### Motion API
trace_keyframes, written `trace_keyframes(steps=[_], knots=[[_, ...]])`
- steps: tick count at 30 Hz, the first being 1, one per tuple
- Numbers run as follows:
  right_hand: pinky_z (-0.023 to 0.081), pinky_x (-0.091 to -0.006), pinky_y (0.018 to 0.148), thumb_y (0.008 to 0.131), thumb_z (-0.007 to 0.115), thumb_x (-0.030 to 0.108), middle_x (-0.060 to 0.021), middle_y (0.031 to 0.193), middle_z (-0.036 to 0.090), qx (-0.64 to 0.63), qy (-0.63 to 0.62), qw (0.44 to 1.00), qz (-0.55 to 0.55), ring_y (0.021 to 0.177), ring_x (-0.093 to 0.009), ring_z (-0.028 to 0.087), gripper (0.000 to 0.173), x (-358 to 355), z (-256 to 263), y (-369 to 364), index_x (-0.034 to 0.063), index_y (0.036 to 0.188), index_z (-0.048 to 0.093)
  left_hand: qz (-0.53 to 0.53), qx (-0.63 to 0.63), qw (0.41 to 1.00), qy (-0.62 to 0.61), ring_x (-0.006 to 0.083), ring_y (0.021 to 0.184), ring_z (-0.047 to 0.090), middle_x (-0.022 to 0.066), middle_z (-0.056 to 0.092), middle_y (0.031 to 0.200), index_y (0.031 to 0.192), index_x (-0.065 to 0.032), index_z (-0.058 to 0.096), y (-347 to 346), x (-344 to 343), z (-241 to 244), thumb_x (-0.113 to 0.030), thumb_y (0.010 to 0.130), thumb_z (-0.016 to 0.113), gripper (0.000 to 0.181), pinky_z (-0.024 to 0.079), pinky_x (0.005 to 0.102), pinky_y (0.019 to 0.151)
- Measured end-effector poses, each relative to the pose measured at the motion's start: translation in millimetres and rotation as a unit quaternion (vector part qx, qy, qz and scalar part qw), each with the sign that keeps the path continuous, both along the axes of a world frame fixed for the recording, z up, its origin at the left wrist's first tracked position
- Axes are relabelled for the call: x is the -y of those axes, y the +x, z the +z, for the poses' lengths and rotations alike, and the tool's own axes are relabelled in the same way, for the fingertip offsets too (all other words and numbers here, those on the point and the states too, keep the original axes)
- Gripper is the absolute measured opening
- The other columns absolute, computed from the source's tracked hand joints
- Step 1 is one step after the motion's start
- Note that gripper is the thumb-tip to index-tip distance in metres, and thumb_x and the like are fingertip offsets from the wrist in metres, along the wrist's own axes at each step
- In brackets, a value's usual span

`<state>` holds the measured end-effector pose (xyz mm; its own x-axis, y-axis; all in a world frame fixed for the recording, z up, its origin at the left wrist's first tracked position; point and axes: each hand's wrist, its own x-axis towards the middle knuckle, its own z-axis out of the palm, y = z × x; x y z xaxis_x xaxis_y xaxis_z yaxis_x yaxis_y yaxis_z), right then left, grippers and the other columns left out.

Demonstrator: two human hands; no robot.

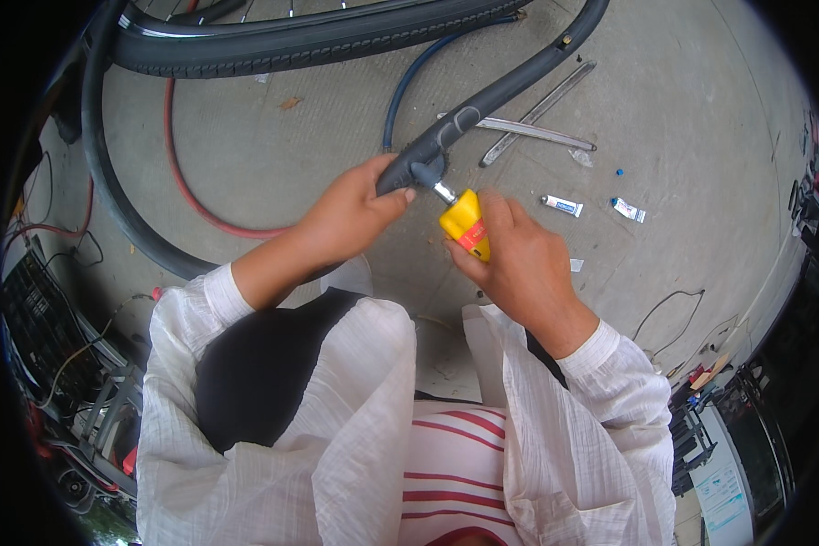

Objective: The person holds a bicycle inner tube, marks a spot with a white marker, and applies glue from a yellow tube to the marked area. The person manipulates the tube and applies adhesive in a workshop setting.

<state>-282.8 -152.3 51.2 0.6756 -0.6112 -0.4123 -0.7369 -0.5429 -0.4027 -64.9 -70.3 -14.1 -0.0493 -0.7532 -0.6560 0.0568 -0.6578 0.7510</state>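
Observation:
In my left hand (355, 211) is a grey-black bicycle inner tube (481, 102), with the thumb laid along its underside. The tube bears curved pale outlines on its upper side and a brass-coloured valve (566, 39) farther up. My right hand (529, 259) grips the yellow handle of a hand tool (463, 222). A short metal shank joins this handle to a grey head (428, 170) with a toothed rim. The head rests against the tube beside my left thumb; the exact contact is partly hidden.
A bicycle wheel with its tyre (314, 48) is at the top. On the concrete floor lie two crossed tyre levers (559, 92), two small glue tubes (561, 205), a blue cap (620, 172), a red hose (177, 157) and a blue hose (403, 75). A black crate (48, 327) stands left.

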Motion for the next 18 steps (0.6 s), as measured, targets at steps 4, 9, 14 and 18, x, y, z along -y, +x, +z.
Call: trace_keyframes(steps=[4, 9, 14, 18], knots=[[0.057, -0.0389, 0.063, 0.085, 0.083, 0.037, -0.0170, 0.101, 0.070, 0.000, -0.014, 1.000, -0.012, 0.081, -0.033, 0.073, 0.061, -3, 0, -3, 0.0034, 0.129, 0.057, 0.010, -0.094, 0.994, 0.063, 0.0060, 0.060, 0.050, -0.0023, 0.054, 0.074, 0.129, 0.0002, 0.058, 3, 4, 4, -0.020, 0.100, 0.065, 0.036, 0.039, 0.0248, 0.054], [0.058, -0.0389, 0.064, 0.085, 0.082, 0.036, -0.0178, 0.106, 0.071, -0.017, -0.016, 0.999, -0.024, 0.082, -0.034, 0.073, 0.061, 5, -1, -2, 0.0034, 0.130, 0.057, 0.026, -0.147, 0.985, 0.083, 0.0056, 0.055, 0.049, -0.0035, 0.053, 0.072, 0.117, -0.0024, 0.057, 3, 7, 9, -0.019, 0.100, 0.066, 0.026, 0.037, 0.0222, 0.048], [0.058, -0.0388, 0.064, 0.085, 0.082, 0.037, -0.0173, 0.105, 0.071, 0.008, -0.022, 1.000, -0.021, 0.082, -0.034, 0.073, 0.061, 2, -3, -5, 0.0037, 0.130, 0.057, 0.018, -0.180, 0.979, 0.094, 0.0046, 0.051, 0.047, -0.0028, 0.052, 0.076, 0.123, -0.0004, 0.054, 3, 6, 7, -0.020, 0.102, 0.062, 0.030, 0.035, 0.0213, 0.045], [0.057, -0.0389, 0.063, 0.085, 0.083, 0.037, -0.0166, 0.104, 0.071, 0.008, -0.022, 1.000, -0.008, 0.081, -0.033, 0.073, 0.061, 2, 1, -5, 0.0039, 0.129, 0.058, 0.024, -0.200, 0.974, 0.103, 0.0046, 0.052, 0.048, -0.0017, 0.053, 0.080, 0.115, -0.0034, 0.054, 4, 8, 5, -0.021, 0.103, 0.062, 0.023, 0.035, 0.0208, 0.045]])
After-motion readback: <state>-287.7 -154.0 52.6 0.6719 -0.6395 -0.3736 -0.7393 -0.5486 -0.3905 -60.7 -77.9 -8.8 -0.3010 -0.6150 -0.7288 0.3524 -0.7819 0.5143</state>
